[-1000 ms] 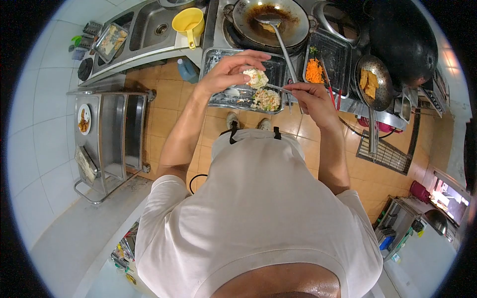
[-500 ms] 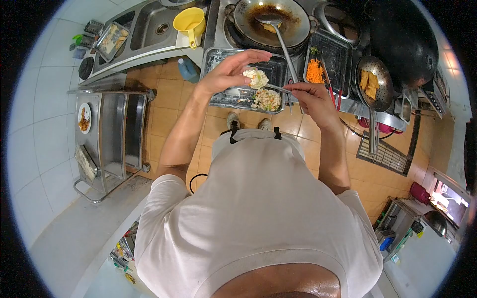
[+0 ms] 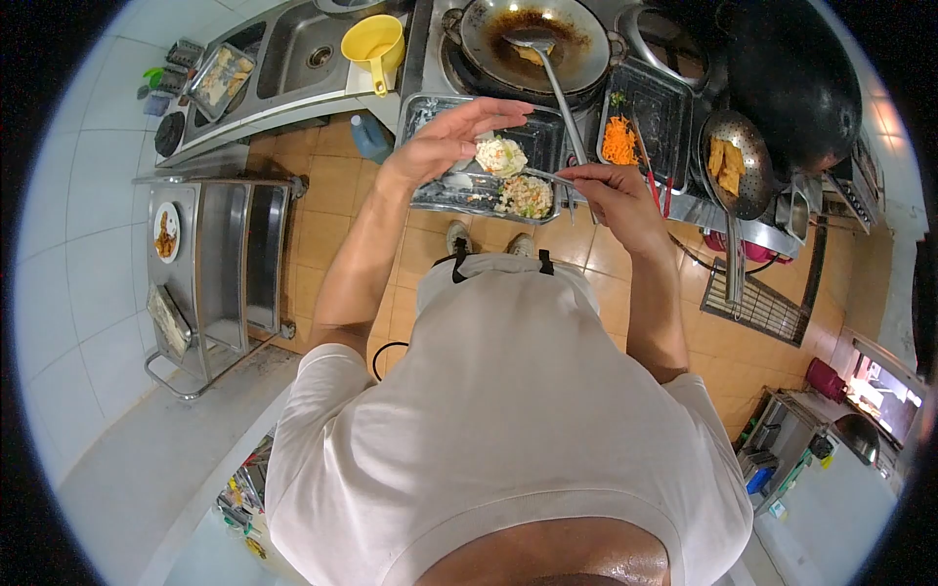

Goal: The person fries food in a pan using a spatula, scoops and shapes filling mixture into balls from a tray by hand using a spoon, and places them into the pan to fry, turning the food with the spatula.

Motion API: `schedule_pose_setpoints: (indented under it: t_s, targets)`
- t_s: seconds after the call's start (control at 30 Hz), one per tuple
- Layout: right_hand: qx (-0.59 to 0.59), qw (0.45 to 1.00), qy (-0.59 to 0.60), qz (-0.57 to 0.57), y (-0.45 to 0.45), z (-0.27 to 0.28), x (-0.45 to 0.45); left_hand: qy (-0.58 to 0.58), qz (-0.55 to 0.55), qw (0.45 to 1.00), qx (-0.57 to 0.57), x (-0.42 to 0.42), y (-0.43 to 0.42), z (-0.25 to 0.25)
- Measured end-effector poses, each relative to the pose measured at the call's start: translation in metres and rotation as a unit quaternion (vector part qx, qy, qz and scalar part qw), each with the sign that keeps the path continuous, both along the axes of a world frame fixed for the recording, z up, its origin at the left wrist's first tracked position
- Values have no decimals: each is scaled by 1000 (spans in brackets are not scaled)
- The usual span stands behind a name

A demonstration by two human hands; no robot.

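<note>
My left hand [image 3: 445, 145] is held over a metal tray [image 3: 420, 198], its fingers stretched out and its thumb apart from them. Beside the thumb is a pale lump of food [image 3: 500, 156] with orange and green bits; whether the fingers touch it is unclear. In my right hand [image 3: 620, 195] is the handle of a metal spoon [image 3: 549, 177], pinched between thumb and fingers. The spoon's head end meets the lump and is hidden there. Just below lies a heap of chopped mixed filling [image 3: 525, 197] in the tray, which also bears white smears.
Behind the tray stands a wok [image 3: 586, 54] with a ladle [image 3: 553, 83] in it. To the right are shredded carrot [image 3: 619, 142] in a dark tray and a strainer [image 3: 749, 195] with fried pieces. A yellow scoop [image 3: 372, 44] sits near the sink [image 3: 303, 54]; a steel cart [image 3: 223, 264] is at left.
My left thumb has drawn back slightly from the pale lump, showing more of it. My right hand and the spoon have hardly moved.
</note>
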State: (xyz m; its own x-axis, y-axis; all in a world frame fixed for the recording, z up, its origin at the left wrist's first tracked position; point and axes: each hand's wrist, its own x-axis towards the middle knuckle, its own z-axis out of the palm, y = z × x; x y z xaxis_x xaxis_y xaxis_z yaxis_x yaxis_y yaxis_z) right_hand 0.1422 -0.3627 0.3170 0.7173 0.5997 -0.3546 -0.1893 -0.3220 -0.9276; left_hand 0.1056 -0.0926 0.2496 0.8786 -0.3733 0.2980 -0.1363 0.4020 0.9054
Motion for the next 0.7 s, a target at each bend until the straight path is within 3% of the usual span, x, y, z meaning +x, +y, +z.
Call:
schedule_pose_setpoints:
  t_s: [0.43, 0.53, 0.7]
  targets:
    - [1, 1000, 1, 3, 2, 6, -3, 62, -25, 996, -59, -5, 2, 0]
    - [-8, 1000, -7, -3, 3, 8, -4, 17, -39, 998, -40, -4, 4, -2]
    - [-2, 1000, -14, -4, 4, 8, -5, 42, -35, 998, -21, -6, 2, 2]
